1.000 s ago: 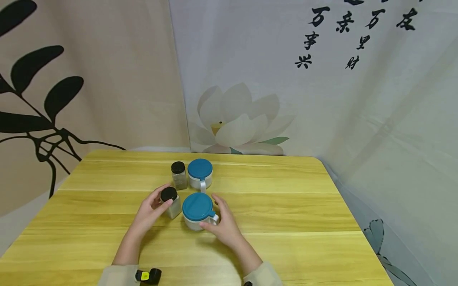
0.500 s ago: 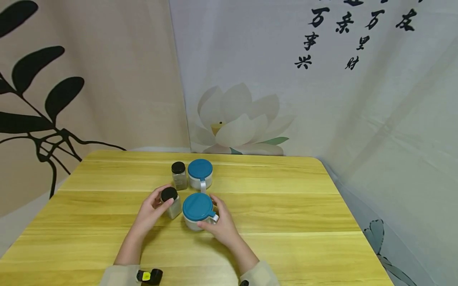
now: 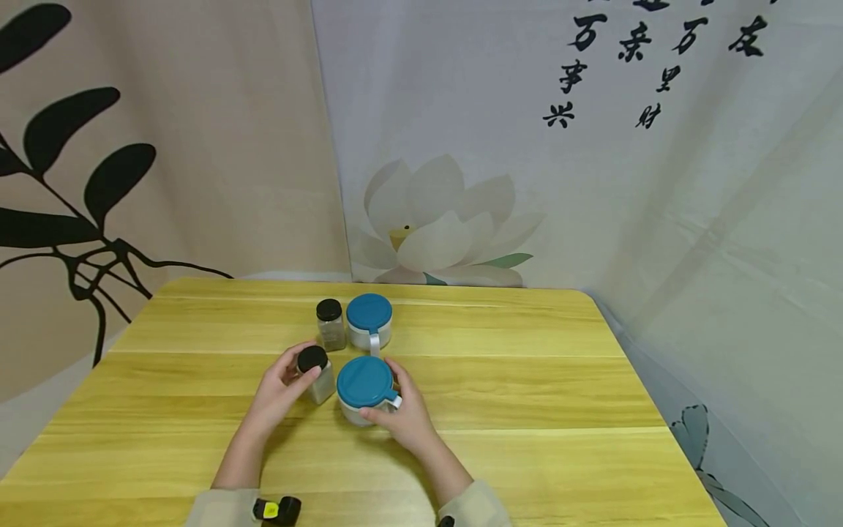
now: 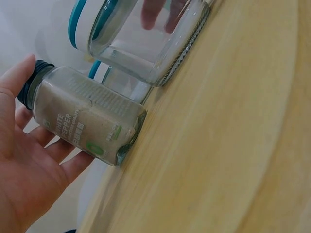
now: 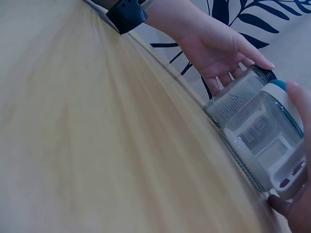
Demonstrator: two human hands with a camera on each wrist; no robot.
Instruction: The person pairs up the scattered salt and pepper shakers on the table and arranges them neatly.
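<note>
My left hand (image 3: 278, 395) holds a small square pepper jar (image 3: 321, 386) with a black screw lid. Its thumb lies on the lid, and the fingers reach round the far side. "WHITE PEPPER" reads on the glass of this jar (image 4: 85, 116) in the left wrist view. Just to its right, my right hand (image 3: 410, 419) curls round a clear glass seasoning jar (image 3: 364, 382) with a blue lid and white handle, thumb in front and fingers behind. Both jars stand upright on the table, side by side. In the right wrist view the seasoning jar (image 5: 265, 133) overlaps the pepper jar.
Behind these stand a second black-lidded jar (image 3: 331, 329) and a second blue-lidded seasoning jar (image 3: 369, 313), close together. The wooden table (image 3: 540, 380) reaches back to a printed curtain (image 3: 461, 110). A black strap device (image 3: 279, 510) sits on the left cuff.
The right hand has shifted slightly left, its thumb further across the front of the seasoning jar. The left hand and all the jars stay practically where they were.
</note>
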